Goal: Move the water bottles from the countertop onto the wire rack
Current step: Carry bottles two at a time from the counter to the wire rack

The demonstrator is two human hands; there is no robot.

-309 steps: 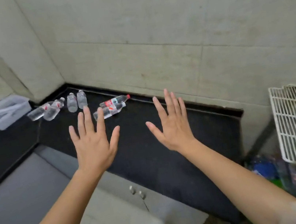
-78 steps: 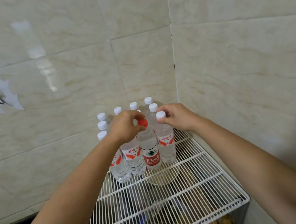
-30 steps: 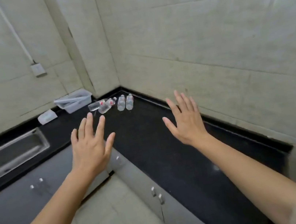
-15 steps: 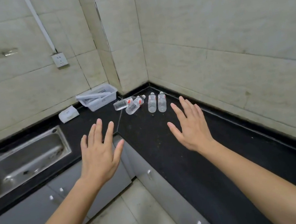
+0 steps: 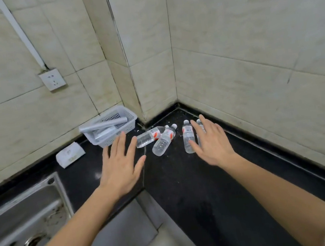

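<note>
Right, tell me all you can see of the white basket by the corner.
The basket is white perforated plastic, rectangular and open-topped, with slightly flared walls. It sits upright on the black countertop against the tiled wall, just left of the corner pillar. Pale grey tubes lie in it, one resting across its rim. The left hand hovers in front, fingertips overlapping its near wall; contact is unclear.

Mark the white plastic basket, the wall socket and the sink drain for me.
white plastic basket [image 5: 125,126], head view, on its perforated right wall.
wall socket [image 5: 52,79], head view, centre of the white faceplate.
sink drain [image 5: 33,245], head view, on the round opening in the steel basin.
</note>
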